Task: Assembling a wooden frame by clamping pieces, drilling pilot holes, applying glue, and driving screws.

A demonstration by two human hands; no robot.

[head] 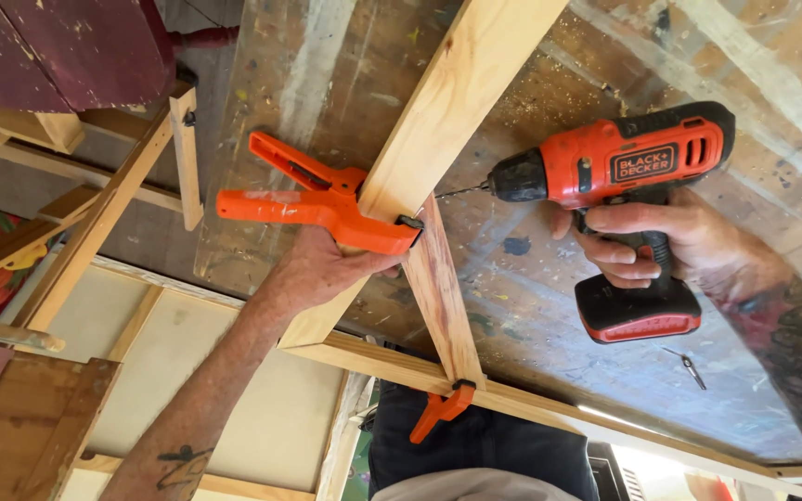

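Note:
My right hand [653, 243] grips the handle of an orange and black cordless drill [619, 162]. Its thin bit points left and meets the edge of a short diagonal wood brace [443, 292]. My left hand [325, 269] presses on a long pale wood plank [457, 102], just below a large orange spring clamp [327, 206] that pinches the plank and brace together. A smaller orange clamp [438, 410] holds the brace's other end to a long frame rail [549, 405].
The frame lies on a paint-stained wooden workbench [549, 288]. A small metal bit [689, 367] lies loose on it near the drill's battery. Wooden stretcher frames [95, 223] and a pale canvas back [234, 371] stand at the left.

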